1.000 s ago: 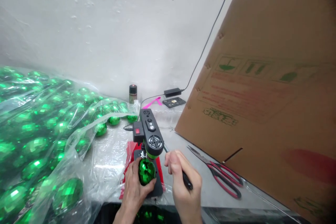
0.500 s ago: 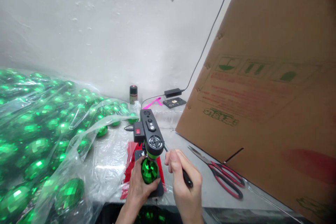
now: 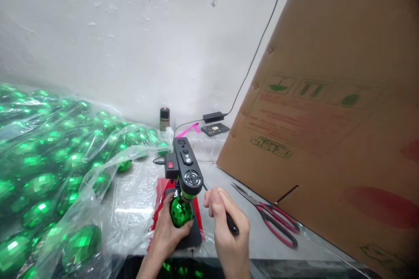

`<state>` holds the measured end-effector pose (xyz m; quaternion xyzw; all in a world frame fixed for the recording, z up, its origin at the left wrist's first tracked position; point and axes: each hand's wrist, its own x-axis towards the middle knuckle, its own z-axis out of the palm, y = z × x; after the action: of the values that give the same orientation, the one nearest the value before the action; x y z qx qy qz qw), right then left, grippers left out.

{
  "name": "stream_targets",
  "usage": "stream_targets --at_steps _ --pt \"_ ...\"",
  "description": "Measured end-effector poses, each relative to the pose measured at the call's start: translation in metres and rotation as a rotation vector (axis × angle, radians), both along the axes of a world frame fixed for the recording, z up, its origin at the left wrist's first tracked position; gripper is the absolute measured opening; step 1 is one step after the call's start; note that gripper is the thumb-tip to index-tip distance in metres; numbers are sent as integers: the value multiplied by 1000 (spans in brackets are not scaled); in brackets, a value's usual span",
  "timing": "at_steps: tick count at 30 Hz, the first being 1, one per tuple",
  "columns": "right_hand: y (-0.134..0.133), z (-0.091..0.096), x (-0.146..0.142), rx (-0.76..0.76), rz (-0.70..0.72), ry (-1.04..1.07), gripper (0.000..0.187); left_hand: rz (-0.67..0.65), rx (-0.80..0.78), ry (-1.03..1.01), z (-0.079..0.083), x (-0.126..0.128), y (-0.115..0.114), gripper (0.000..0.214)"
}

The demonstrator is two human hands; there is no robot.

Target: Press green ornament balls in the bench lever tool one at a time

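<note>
My left hand (image 3: 169, 225) is closed around a shiny green faceted ball ornament (image 3: 181, 212). It keeps the ornament just under the head of a small black bench machine (image 3: 188, 165) with round vents and a red switch. My right hand (image 3: 228, 229) is wrapped round the black-gripped lever handle (image 3: 232, 225) at the machine's right side. Below the ornament lies the machine's black base (image 3: 191, 240), with red sheet material (image 3: 159, 200) beneath it. Whether the ornament's top touches the machine head is hard to tell.
Many green ball ornaments (image 3: 42, 183) lie under clear plastic on the left. Red-and-black scissors (image 3: 270, 216) rest at the right, beside a large cardboard box (image 3: 321, 96). A small dark bottle (image 3: 164, 119), a power adapter (image 3: 213, 117) and pink ribbon (image 3: 189, 130) are near the wall.
The green ornament and my left hand have shifted slightly left relative to the machine head. My right hand stays on the lever handle. The whole view has moved a little.
</note>
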<state>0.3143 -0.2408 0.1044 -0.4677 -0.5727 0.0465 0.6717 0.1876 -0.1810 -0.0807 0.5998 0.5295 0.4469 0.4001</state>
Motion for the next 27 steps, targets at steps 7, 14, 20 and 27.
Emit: stream_targets --at_steps 7,14,20,27 --pt "-1 0 -1 5 -7 1 43 166 -254 -379 -6 -28 2 84" --pt "-1 -1 -1 8 15 12 42 63 -149 -179 5 -16 -7 81" --pt "-2 0 -1 4 18 24 43 61 -42 -46 3 -7 -14 78" --pt "-3 -2 -1 3 19 36 42 -38 17 -1 -11 -1 -10 79"
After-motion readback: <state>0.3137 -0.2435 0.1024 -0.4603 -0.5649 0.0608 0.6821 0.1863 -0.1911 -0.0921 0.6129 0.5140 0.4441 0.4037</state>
